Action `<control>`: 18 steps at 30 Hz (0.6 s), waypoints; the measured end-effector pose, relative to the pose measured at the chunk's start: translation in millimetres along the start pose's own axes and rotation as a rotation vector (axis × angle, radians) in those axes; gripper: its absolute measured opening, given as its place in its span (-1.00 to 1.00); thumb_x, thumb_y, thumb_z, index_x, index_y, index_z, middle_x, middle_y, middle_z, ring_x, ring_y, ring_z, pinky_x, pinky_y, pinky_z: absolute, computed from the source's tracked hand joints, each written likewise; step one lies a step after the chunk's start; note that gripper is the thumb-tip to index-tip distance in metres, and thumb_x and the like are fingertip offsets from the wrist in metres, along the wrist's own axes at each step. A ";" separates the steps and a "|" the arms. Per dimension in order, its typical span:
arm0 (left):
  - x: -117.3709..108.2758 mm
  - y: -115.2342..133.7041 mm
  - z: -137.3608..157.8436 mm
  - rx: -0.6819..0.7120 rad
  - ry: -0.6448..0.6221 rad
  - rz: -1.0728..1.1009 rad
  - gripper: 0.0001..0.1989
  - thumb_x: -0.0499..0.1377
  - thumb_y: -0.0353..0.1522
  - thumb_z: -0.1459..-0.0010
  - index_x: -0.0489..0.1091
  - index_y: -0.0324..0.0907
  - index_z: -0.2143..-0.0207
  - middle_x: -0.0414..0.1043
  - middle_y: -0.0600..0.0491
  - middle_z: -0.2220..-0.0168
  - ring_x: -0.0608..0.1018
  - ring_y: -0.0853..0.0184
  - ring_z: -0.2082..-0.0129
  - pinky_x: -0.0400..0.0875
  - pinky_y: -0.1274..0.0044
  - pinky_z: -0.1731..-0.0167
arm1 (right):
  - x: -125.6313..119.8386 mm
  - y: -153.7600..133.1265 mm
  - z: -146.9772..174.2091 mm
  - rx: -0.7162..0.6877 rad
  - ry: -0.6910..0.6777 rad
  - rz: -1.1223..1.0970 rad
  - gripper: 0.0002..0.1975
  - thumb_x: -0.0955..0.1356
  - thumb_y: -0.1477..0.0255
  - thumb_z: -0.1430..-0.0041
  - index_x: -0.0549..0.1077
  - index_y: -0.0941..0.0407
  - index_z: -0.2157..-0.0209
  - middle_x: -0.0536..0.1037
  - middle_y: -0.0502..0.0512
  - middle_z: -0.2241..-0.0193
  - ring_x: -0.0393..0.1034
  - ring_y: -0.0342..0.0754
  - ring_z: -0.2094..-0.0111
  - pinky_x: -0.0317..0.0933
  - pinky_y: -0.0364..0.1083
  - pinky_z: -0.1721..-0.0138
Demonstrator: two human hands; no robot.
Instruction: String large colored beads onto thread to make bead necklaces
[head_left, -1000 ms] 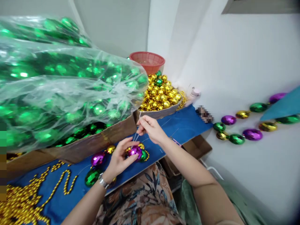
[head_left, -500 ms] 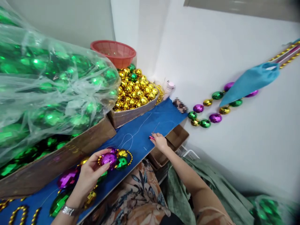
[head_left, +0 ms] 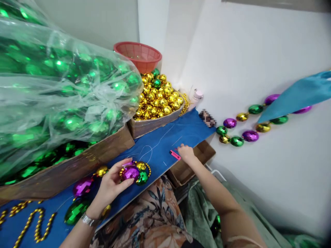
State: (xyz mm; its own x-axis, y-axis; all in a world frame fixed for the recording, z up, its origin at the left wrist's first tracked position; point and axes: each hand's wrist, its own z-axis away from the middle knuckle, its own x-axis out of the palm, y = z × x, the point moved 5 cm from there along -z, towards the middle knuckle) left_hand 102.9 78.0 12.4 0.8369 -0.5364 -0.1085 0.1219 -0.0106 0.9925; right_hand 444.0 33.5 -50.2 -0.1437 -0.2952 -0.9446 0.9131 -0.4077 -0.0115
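Observation:
My left hand (head_left: 110, 184) closes around a faceted purple ball (head_left: 130, 173), part of a string with a gold ball (head_left: 141, 166) and a green ball (head_left: 142, 177). A loop of small gold beads curves beside them. Over the blue cloth, my right hand (head_left: 185, 153) has its fingers curled together. Whatever may be between those fingertips is too small to make out. Just left of them lies a small pink object with a black end, resembling a lighter (head_left: 175, 155). A thin straight strand (head_left: 177, 141) lies above it, and white thread (head_left: 147, 151) loops across the cloth.
A cardboard box (head_left: 113, 146) with bagged green balls (head_left: 59, 113) stands left. Behind are a box of gold balls (head_left: 157, 103) and a red basket (head_left: 138, 63). Gold bead strands (head_left: 38, 224) lie front left. A ball garland (head_left: 249, 135) hangs on the right wall.
My right hand has come away from the pink lighter-like object, which now lies on the cloth beside it. My left hand still holds the purple ball. The whole view has shifted slightly.

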 end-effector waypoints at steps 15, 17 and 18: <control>13.6 17.2 3.6 0.116 -0.265 0.008 -0.24 0.33 -0.40 -0.02 0.12 -0.02 -0.25 0.06 -0.10 -0.31 0.29 0.11 -0.22 0.20 0.25 -0.20 | -64.0 -147.3 82.2 -0.875 -0.125 -0.851 -0.70 0.20 0.27 -0.34 0.44 0.15 0.14 0.53 0.02 0.35 0.39 -0.15 0.37 0.19 -0.20 0.35; 13.7 16.8 2.7 0.123 -0.288 0.013 -0.23 0.33 -0.40 -0.02 0.12 -0.02 -0.26 0.05 -0.08 -0.32 0.23 0.11 -0.26 0.14 0.26 -0.23 | -66.4 -152.2 82.2 -0.931 -0.100 -0.840 -0.73 0.21 0.30 -0.33 0.45 0.15 0.16 0.54 0.04 0.32 0.41 -0.13 0.33 0.20 -0.18 0.30; 13.8 16.5 2.2 0.128 -0.300 0.012 -0.23 0.33 -0.41 -0.02 0.11 -0.02 -0.26 0.05 -0.07 -0.32 0.20 0.11 -0.28 0.11 0.26 -0.24 | -67.0 -154.0 82.5 -0.960 -0.087 -0.833 -0.74 0.22 0.31 -0.33 0.46 0.15 0.16 0.55 0.05 0.30 0.42 -0.12 0.31 0.20 -0.18 0.29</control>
State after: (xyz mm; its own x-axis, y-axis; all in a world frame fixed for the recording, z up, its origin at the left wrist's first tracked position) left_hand 115.4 68.5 27.4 0.6410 -0.7617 -0.0943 0.0288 -0.0990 0.9947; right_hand 281.6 44.8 42.0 -0.7953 -0.3228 -0.5132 0.4380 0.2793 -0.8545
